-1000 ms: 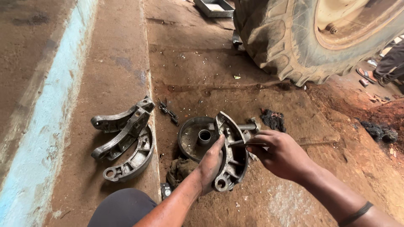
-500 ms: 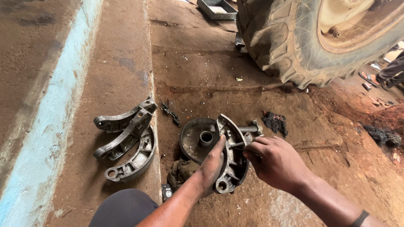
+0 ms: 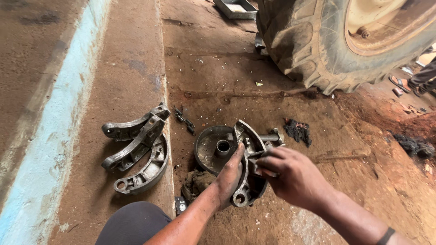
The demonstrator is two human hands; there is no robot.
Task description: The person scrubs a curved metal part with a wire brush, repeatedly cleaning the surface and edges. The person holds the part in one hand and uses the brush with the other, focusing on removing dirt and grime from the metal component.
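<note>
A curved grey metal brake shoe [image 3: 245,136] stands on edge on the dirt floor, in front of a round metal drum plate [image 3: 210,146] with a central tube. My left hand [image 3: 228,178] grips the shoe's near side, thumb along its rim. My right hand [image 3: 290,176] is closed on a thin metal tool whose tip pokes into the shoe's ribbed inner side. The tool itself is mostly hidden by my fingers.
Three more brake shoes [image 3: 136,152] lie stacked to the left near a blue painted strip. Small springs [image 3: 183,120], a dark rag [image 3: 297,130] and a short shaft [image 3: 271,137] lie beyond. A large tractor tyre [image 3: 318,41] stands at the back right, a metal tray [image 3: 236,8] beside it. Someone's feet [image 3: 415,81] show far right.
My right hand has moved left and closer over the shoe, now covering the thin tool. My left hand keeps its hold and the shoe stays upright.
</note>
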